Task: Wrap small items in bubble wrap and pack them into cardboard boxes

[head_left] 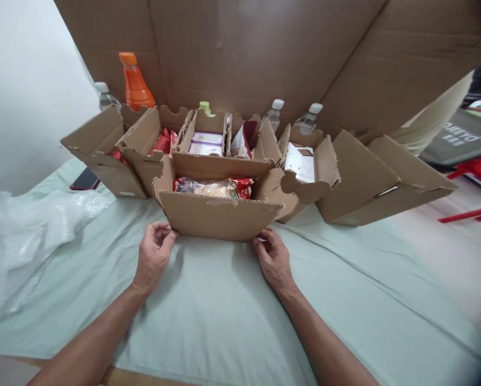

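A cardboard box (220, 217) with an open top stands at the front middle of the cloth-covered surface. Inside it lies a snack packet (214, 187), clear in the middle with red ends. My left hand (154, 254) pinches the box's lower left corner, fingers closed. At the lower right corner my right hand (275, 260) grips in the same way, thumb toward me. Both hands rest low, close to the cloth. The fingertips behind the corners are partly hidden.
Behind stand several more cardboard boxes (361, 182) holding packets. Bottles, among them an orange bottle (136, 88), stand farther back before a large cardboard sheet (248, 53). Bubble wrap (35, 230) and a phone (84, 179) lie at left on the pale green cloth (216, 311).
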Action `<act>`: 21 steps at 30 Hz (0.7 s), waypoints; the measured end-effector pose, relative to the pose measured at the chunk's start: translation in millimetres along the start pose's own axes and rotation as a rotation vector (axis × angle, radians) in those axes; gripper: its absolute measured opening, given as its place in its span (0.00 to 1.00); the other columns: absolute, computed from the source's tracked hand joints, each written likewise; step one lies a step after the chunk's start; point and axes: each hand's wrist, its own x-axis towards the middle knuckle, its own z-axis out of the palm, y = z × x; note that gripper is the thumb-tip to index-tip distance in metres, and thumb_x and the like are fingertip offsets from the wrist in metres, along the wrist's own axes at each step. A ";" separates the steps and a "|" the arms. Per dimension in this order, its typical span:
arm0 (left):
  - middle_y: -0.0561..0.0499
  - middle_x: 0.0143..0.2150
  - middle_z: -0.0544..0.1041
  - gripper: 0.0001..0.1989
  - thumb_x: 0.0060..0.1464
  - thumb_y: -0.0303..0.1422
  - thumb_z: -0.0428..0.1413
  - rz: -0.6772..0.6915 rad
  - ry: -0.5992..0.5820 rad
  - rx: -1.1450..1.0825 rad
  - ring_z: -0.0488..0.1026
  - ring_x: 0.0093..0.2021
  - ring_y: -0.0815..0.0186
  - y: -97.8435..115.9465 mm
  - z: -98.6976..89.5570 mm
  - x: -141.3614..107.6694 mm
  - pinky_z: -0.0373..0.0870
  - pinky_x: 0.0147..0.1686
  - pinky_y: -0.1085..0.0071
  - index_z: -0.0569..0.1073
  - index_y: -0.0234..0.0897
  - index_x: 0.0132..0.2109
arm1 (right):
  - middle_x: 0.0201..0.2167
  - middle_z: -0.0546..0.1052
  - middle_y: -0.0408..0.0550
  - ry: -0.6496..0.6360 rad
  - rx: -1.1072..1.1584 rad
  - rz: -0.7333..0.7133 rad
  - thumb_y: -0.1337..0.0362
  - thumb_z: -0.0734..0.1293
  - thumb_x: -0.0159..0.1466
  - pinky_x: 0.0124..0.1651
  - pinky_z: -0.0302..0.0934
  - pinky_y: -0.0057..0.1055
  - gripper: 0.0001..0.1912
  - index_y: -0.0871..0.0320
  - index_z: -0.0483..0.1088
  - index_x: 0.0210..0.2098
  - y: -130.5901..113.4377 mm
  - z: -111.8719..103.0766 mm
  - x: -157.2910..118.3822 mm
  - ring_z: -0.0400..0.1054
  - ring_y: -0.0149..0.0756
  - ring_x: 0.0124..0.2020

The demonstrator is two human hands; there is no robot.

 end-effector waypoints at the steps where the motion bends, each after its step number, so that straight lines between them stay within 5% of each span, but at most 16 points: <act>1: 0.50 0.36 0.80 0.19 0.57 0.40 0.61 -0.007 -0.005 -0.013 0.79 0.39 0.62 -0.1 0.6 0.1 0.74 0.44 0.66 0.68 0.38 0.51 | 0.50 0.77 0.56 -0.001 0.000 0.002 0.59 0.65 0.65 0.43 0.73 0.37 0.10 0.55 0.75 0.41 -0.3 -0.2 0.8 0.74 0.43 0.47; 8: 0.48 0.38 0.80 0.26 0.55 0.38 0.61 -0.012 -0.015 -0.062 0.78 0.41 0.62 0.3 3.5 0.0 0.73 0.45 0.64 0.67 0.35 0.58 | 0.52 0.77 0.57 0.026 0.034 0.011 0.57 0.66 0.64 0.42 0.73 0.39 0.14 0.56 0.75 0.46 5.5 -0.9 -0.4 0.75 0.43 0.44; 15: 0.49 0.39 0.79 0.26 0.53 0.36 0.59 -0.017 -0.074 0.008 0.77 0.42 0.62 1.7 3.6 0.0 0.71 0.45 0.65 0.69 0.35 0.58 | 0.57 0.75 0.55 0.532 0.047 0.100 0.47 0.73 0.57 0.61 0.64 0.53 0.32 0.56 0.70 0.57 20.0 -54.9 48.0 0.69 0.52 0.60; 17: 0.49 0.39 0.79 0.26 0.53 0.37 0.59 -0.012 -0.078 0.026 0.76 0.41 0.62 2.2 4.0 -0.1 0.71 0.43 0.66 0.70 0.35 0.58 | 0.60 0.73 0.53 0.492 0.160 0.131 0.45 0.74 0.54 0.62 0.63 0.53 0.37 0.53 0.68 0.59 18.8 -70.8 72.1 0.66 0.52 0.62; 21: 0.50 0.38 0.79 0.25 0.53 0.37 0.58 0.001 -0.073 0.026 0.76 0.40 0.63 1.9 5.4 0.3 0.70 0.40 0.67 0.70 0.35 0.58 | 0.58 0.76 0.49 0.199 0.282 0.093 0.46 0.76 0.49 0.62 0.63 0.49 0.34 0.50 0.71 0.53 22.4 -86.9 111.0 0.67 0.51 0.62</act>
